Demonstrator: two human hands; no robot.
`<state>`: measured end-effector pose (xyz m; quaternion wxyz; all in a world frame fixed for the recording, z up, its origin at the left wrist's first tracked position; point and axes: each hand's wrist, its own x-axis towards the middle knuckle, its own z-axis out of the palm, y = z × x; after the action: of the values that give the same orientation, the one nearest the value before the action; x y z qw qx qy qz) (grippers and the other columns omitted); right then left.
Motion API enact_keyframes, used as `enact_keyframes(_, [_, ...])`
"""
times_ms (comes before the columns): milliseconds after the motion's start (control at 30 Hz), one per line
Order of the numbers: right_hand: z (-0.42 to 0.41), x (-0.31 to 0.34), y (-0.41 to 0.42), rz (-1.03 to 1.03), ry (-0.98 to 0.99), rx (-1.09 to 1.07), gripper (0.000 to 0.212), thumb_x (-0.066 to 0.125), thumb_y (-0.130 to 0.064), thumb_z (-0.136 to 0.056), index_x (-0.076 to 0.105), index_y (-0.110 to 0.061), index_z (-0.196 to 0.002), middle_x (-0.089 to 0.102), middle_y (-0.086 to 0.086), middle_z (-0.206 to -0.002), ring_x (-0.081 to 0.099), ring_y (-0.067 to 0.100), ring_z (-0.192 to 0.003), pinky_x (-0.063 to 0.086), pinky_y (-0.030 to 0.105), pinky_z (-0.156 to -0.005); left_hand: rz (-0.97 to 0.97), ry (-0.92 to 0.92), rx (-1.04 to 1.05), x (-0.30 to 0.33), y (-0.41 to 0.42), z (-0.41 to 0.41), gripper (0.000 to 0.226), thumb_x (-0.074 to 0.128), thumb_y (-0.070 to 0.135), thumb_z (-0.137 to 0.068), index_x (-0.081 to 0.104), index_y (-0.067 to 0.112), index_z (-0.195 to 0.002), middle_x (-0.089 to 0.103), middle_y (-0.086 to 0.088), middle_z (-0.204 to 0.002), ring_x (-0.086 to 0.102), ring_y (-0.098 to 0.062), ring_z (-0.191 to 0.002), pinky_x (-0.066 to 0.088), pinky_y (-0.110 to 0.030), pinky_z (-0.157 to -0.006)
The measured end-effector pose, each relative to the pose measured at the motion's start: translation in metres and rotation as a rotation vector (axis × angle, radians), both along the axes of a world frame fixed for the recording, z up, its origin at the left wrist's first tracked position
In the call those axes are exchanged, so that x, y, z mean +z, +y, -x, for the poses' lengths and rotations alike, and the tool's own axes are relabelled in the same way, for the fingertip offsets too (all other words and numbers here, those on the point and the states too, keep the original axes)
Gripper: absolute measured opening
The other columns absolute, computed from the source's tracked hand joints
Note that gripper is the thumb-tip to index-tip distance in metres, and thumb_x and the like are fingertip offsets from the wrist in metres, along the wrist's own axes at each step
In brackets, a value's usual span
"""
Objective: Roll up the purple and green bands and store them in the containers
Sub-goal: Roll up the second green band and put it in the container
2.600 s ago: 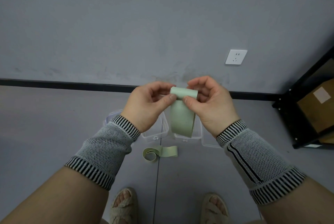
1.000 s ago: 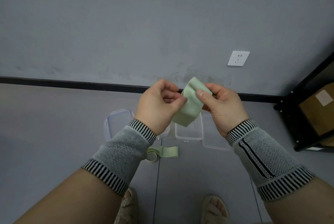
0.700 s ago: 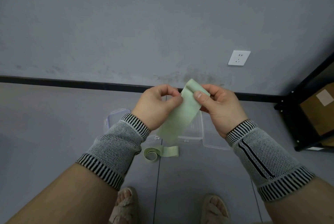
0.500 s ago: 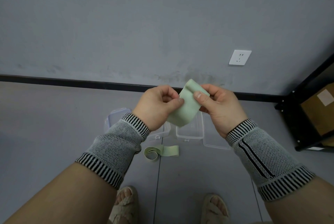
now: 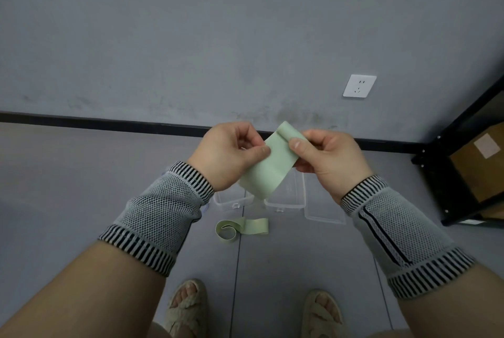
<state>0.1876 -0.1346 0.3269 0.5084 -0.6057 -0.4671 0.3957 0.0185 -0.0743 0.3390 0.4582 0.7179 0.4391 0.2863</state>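
A pale green band [image 5: 268, 168] is held up between both hands, its top end curled into a small roll and its loose end hanging down to the left. My left hand [image 5: 229, 157] pinches its left edge with thumb and fingers. My right hand [image 5: 327, 160] pinches the rolled top end. A second green band [image 5: 241, 227] lies loosely looped on the floor below. Two clear open containers, one on the left [image 5: 231, 201] and one on the right [image 5: 286, 198], stand on the floor behind it, partly hidden by the held band. No purple band shows.
A clear lid [image 5: 324, 209] lies right of the containers, and another lid [image 5: 205, 206] peeks out behind my left wrist. A black shelf [image 5: 463, 163] with a cardboard box [image 5: 482, 157] stands at the right. The grey wall with a white socket [image 5: 359, 86] is ahead. My sandalled feet are at the bottom.
The band's hanging end has shortened compared with 2.6 s ago and swung left. Both hands stay close together, working the rolled top end.
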Motion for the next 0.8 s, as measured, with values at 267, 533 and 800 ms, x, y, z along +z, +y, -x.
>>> enact_keyframes(267, [0.012,-0.002,0.003,-0.077,0.091,-0.098,0.021,0.072,-0.002,-0.079,0.072,-0.02,-0.09,0.073,0.011,-0.088,0.069,0.031,-0.088,0.056,0.05,-0.082,0.012,-0.033,0.027,0.0,0.001,0.0,0.015,0.07,0.014,-0.082,0.061,0.016,-0.071,0.069,-0.021,-0.079,0.06,-0.019,-0.068,0.051,-0.036,-0.071])
enact_keyframes(533, [0.015,-0.001,0.004,-0.111,0.095,-0.136,0.03,0.074,0.002,-0.075,0.072,-0.026,-0.083,0.073,0.002,-0.084,0.069,0.02,-0.084,0.055,0.046,-0.086,0.062,-0.086,0.047,-0.004,0.003,-0.001,0.016,0.072,0.015,-0.08,0.059,0.016,-0.07,0.059,-0.001,-0.058,0.053,-0.015,-0.059,0.048,-0.036,-0.071])
enact_keyframes(800, [0.018,-0.001,0.003,-0.115,-0.005,-0.139,0.03,0.076,0.0,-0.073,0.069,-0.028,-0.082,0.07,-0.006,-0.079,0.065,0.006,-0.072,0.056,0.027,-0.076,0.081,-0.136,-0.054,-0.001,0.002,0.001,0.043,0.062,0.017,-0.075,0.056,0.027,-0.117,0.063,0.001,-0.065,0.056,-0.015,-0.067,0.05,-0.04,-0.077])
